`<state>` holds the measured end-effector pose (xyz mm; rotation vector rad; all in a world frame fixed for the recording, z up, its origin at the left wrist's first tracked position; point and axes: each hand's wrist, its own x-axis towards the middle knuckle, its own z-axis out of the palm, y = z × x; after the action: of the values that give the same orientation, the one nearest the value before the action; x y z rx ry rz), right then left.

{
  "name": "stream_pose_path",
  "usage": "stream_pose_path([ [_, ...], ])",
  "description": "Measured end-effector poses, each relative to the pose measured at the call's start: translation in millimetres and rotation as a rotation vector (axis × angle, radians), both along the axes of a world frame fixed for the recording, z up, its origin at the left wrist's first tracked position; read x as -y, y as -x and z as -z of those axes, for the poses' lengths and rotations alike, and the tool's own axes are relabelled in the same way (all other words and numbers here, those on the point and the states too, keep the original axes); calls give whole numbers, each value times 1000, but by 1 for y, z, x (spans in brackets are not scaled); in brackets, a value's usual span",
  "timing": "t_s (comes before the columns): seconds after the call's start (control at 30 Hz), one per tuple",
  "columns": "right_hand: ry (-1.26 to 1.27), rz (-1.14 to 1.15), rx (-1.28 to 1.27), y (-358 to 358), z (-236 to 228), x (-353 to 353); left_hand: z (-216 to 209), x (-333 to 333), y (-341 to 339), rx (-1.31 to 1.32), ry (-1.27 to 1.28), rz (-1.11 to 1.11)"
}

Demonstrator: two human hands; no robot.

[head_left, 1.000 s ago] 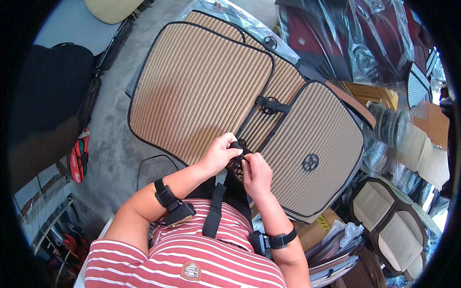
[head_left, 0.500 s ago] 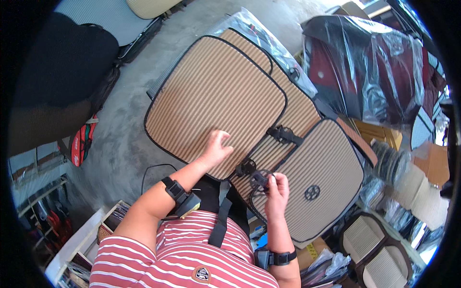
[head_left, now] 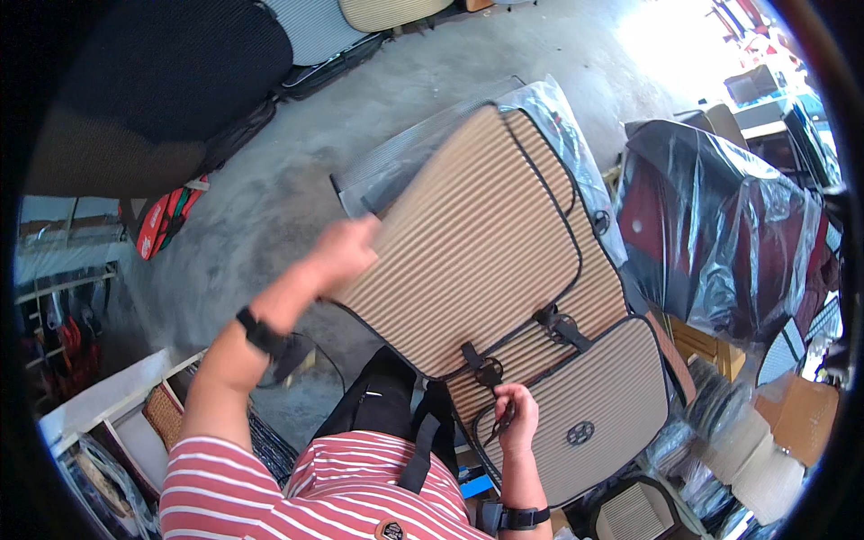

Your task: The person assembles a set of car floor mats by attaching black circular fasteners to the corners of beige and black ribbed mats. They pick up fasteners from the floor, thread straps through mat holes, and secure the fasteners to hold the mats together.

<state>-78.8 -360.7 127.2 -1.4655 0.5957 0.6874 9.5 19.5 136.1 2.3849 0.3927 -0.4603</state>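
A tan ribbed seat cover (head_left: 477, 243) with black edging slants across the middle, one broad panel over another. Its left side looks bent up, and my left hand (head_left: 345, 255), smeared by motion, is closed at that edge. My right hand (head_left: 517, 418) pinches a thin black strap (head_left: 493, 430) beside the lower joint. Black straps with round plastic fittings (head_left: 562, 326) link the broad panel to a smaller greyish-tan panel (head_left: 585, 409), which carries a dark round emblem (head_left: 580, 434).
Plastic-wrapped dark red covers (head_left: 711, 234) stand at the right, above stacked wrapped goods and a cardboard box (head_left: 799, 416). Dark mesh covers (head_left: 153, 90) fill the upper left. A red bag (head_left: 166, 220) lies near a shelf. Grey concrete floor (head_left: 423, 108) runs behind.
My left hand has gone from over the broad panel to its left edge, which now bends upward. My right hand stays by the straps, lower in view. The whole view has shifted.
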Motion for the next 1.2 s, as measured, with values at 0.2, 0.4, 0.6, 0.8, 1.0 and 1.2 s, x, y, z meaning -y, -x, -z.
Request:
stream_pose_path([
  [0.2, -16, 60, 25, -42, -49, -71, -44, 144, 77, 322, 470, 552],
  [0.4, 136, 257, -282, -31, -31, -4, 56, 89, 19, 553, 425, 304],
  [0.6, 133, 382, -7, -19, -75, 28, 107, -11, -17, -170, -102, -142],
  [0.8, 101, 312, -29, -1, -77, 82, 23, 77, 12, 198, 26, 214],
  [1.0, 135, 348, -76, 8, -73, 85, -10, 152, 64, 352, 509, 276],
  [1.2, 38, 341, 53, -7, -99, 72, -70, 68, 33, 459, 447, 128],
])
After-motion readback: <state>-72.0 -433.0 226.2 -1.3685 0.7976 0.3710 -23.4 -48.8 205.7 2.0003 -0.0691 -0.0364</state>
